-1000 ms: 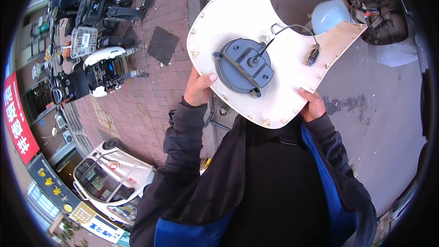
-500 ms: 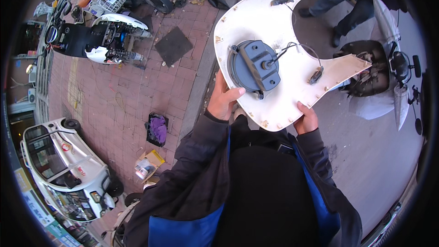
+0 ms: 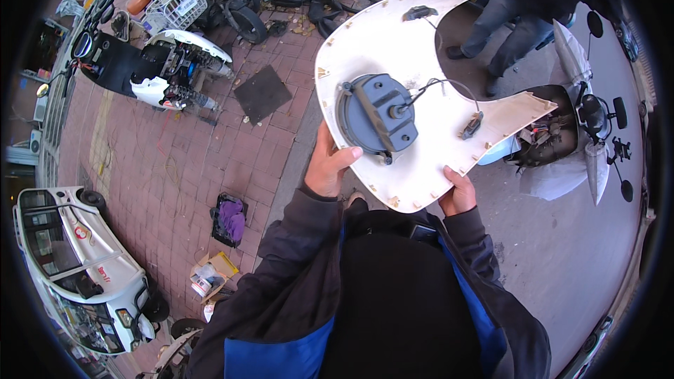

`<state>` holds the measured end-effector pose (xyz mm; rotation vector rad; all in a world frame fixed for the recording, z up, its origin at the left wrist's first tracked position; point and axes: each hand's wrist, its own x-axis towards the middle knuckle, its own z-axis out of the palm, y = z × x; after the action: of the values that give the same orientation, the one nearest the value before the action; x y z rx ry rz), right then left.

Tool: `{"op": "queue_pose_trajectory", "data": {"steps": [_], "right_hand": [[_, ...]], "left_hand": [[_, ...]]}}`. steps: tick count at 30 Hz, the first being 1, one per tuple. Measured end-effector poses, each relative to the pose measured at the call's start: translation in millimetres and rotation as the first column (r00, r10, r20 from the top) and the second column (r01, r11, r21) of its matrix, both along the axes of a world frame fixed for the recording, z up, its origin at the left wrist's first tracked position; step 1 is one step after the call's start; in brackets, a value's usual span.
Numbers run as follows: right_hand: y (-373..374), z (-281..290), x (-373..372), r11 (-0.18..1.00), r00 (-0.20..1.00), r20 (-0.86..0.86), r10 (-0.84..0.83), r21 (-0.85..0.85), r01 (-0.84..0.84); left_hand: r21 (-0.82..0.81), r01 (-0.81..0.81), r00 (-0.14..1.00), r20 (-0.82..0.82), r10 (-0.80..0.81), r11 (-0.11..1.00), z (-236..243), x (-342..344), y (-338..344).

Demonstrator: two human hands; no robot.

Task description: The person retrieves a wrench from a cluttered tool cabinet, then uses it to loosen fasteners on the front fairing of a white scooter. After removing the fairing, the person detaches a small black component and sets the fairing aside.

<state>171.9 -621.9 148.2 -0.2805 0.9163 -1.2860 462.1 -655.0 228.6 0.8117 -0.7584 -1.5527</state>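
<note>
In front of me I hold a large white curved scooter body panel, its inner side facing up. My left hand is closed on the left edge, thumb on top beside the lamp. My right hand grips the near right edge, thumb over the rim and fingers hidden beneath. A round dark grey headlight housing is mounted in the panel. A thin black cable runs from it to small dark connectors or lamps, one on the far arm and one on the right.
On the right stands a scooter with its front opened. Beyond the panel is a person in grey trousers. At left are a partly stripped scooter, a dark mat, a black tray with purple cloth, an open box and a small white vehicle.
The whole view has shifted a little. The panel and both hands now sit slightly lower and further left in it, with my grip unchanged. The person beyond has changed leg position.
</note>
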Motion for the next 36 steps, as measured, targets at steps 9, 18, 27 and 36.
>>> {"op": "queue_pose_trajectory", "data": {"steps": [9, 18, 27, 36], "right_hand": [[-11, 3, -4, 0.998, 0.998, 0.041, 0.037, 0.045, -0.039], [-26, -27, -15, 0.996, 0.991, 0.137, 0.011, 0.091, -0.024], [-37, -25, -25, 0.987, 0.986, 0.162, -0.031, 0.159, 0.005], [-45, -22, -31, 0.980, 0.989, 0.144, -0.031, 0.198, 0.002]], "left_hand": [[0.092, 0.035, 0.999, -0.004, -0.035, 0.995, -11, -1, -18], [0.243, 0.008, 0.991, 0.127, -0.040, 0.970, -26, -15, -46], [0.272, 0.011, 0.986, 0.157, -0.056, 0.962, -23, -29, -66], [0.308, -0.027, 0.983, 0.181, -0.030, 0.951, -23, -35, -76]]}}
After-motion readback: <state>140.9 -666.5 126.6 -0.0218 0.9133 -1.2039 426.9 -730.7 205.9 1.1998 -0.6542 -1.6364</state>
